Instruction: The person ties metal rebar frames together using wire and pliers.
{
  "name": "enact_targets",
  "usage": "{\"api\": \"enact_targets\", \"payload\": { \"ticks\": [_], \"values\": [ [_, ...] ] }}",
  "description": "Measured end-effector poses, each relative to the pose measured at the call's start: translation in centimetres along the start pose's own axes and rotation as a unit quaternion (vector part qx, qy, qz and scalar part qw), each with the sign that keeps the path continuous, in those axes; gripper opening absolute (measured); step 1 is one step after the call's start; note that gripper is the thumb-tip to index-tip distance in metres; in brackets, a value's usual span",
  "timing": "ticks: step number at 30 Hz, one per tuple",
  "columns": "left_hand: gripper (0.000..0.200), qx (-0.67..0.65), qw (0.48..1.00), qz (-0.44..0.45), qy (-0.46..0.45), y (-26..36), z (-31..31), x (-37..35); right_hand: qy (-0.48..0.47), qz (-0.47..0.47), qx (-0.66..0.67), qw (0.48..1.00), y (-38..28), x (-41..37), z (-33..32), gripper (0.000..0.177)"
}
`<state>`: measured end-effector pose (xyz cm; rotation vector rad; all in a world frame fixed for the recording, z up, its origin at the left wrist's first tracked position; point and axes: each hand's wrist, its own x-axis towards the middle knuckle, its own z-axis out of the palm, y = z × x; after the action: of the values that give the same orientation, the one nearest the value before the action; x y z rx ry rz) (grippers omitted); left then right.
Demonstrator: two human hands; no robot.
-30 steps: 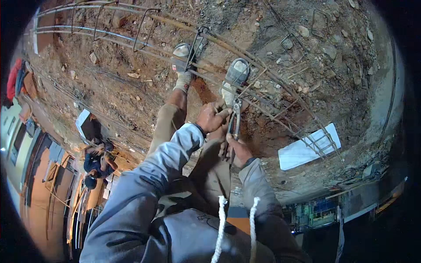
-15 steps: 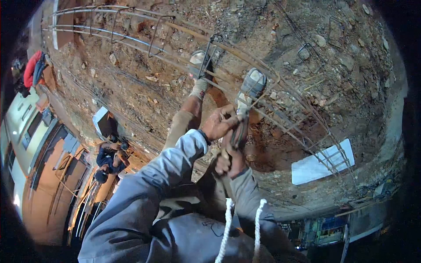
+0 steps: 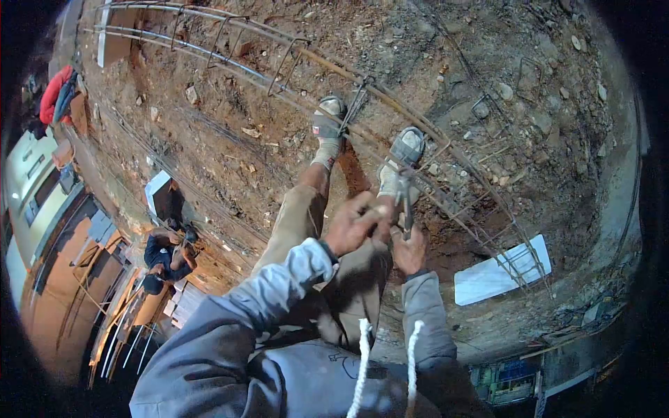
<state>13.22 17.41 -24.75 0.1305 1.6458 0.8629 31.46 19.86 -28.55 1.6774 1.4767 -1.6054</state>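
Pliers (image 3: 405,202) point up and away from my right hand (image 3: 409,249), whose fingers are wrapped round their handles. Just to the left, my left hand (image 3: 354,226) has its fingers curled together; what they pinch, if anything, is too small to make out. Both hands are over my lower legs. Beyond them, a long rebar cage (image 3: 348,129) with square stirrups crosses the ground by my shoes (image 3: 406,148).
White panel (image 3: 503,270) under the cage's right end. A person in dark clothes (image 3: 167,258) crouches at the left; another in red (image 3: 54,94) bends at far left. A white-sided box (image 3: 159,189), loose bars and stones lie on the dirt.
The pliers have swung upright and both hands have moved apart, my right hand to the right. The view has shifted, so the cage and my shoes appear slightly lower.
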Motion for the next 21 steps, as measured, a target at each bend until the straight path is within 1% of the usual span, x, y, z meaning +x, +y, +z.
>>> {"api": "enact_targets", "payload": {
  "ticks": [1, 3, 4, 5, 6, 7, 8, 9, 11, 12, 13, 14, 15, 16, 17, 18, 19, 21],
  "values": [
    [0.017, 0.007, 1.0, -0.001, 0.019, -0.5, -1.5, 0.1, 0.005, -0.001, -0.003, 1.0, -0.6, 0.2, 0.1, 0.045],
    [0.02, 0.0, 0.987, -0.118, 0.106, 3.3, -4.8, 0.3, 0.024, -0.017, 0.025, 0.999, -3.2, -0.1, 0.3, 0.044],
    [0.023, 0.021, 0.98, -0.116, 0.162, 3.1, -6.5, 1.1, -0.022, 0.056, 0.187, 0.981, -3.7, -0.2, 0.8, 0.037],
    [0.026, 0.042, 0.969, -0.114, 0.216, 2.4, -8.0, 2.1, -0.021, 0.054, 0.187, 0.981, -4.1, -0.1, 1.7, 0.037],
    [0.03, 0.037, 0.965, -0.067, 0.252, 0.7, -9.4, 3.6, -0.036, 0.086, 0.324, 0.941, -4.7, 0.1, 2.9, 0.031],
    [0.033, 0.031, 0.958, -0.018, 0.285, -0.9, -10.7, 5.3, -0.049, 0.113, 0.455, 0.882, -5.5, 0.3, 4.1, 0.026],
    [0.031, 0.155, 0.951, -0.029, 0.265, -1.0, -12.5, 6.7, -0.08, 0.118, 0.495, 0.857, -8.0, 0.2, 4.5, 0.02],
    [0.036, 0.23, 0.933, 0.03, 0.274, 2.7, -12.0, 7.2, -0.054, 0.125, 0.457, 0.879, -9.8, -0.2, 5.3, 0.023],
    [0.039, 0.272, 0.941, 0.102, 0.171, 3.3, -13.7, 10.6, -0.074, 0.143, 0.463, 0.872, -10.4, 0.0, 8.1, 0.025],
    [0.039, 0.276, 0.941, 0.103, 0.167, 4.4, -13.9, 11.9, -0.091, 0.139, 0.466, 0.869, -11.2, -0.1, 8.4, 0.032],
    [0.039, 0.32, 0.93, 0.113, 0.143, 5.5, -13.5, 13.4, -0.089, 0.138, 0.469, 0.868, -11.5, 0.1, 9.0, 0.032],
    [0.039, 0.363, 0.916, 0.124, 0.116, 6.4, -12.9, 14.7, -0.013, 0.104, 0.404, 0.909, -11.4, 0.4, 9.7, 0.039],
    [0.039, 0.366, 0.915, 0.128, 0.109, 6.7, -12.3, 15.7, 0.065, 0.072, 0.336, 0.937, -10.9, 0.7, 10.6, 0.046],
    [0.04, 0.462, 0.876, 0.129, 0.053, 6.9, -11.7, 16.6, 0.042, 0.127, 0.427, 0.894, -9.5, 1.2, 11.9, 0.064],
    [0.042, 0.554, 0.823, 0.128, -0.002, 7.0, -11.2, 17.2, 0.047, 0.13, 0.435, 0.89, -10.6, 0.5, 11.2, 0.064],
    [0.039, 0.563, 0.814, 0.138, -0.037, 7.3, -10.6, 17.8, 0.136, 0.106, 0.347, 0.922, -12.9, -0.5, 9.6, 0.067],
    [0.037, 0.569, 0.809, 0.147, -0.007, 5.2, -10.4, 19.1, 0.224, 0.083, 0.253, 0.938, -14.2, -1.0, 8.8, 0.07],
    [0.035, 0.576, 0.798, 0.176, 0.003, 2.7, -9.9, 21.1, 0.232, 0.211, 0.252, 0.915, -8.2, -0.4, 15.6, 0.058]
  ]
}}
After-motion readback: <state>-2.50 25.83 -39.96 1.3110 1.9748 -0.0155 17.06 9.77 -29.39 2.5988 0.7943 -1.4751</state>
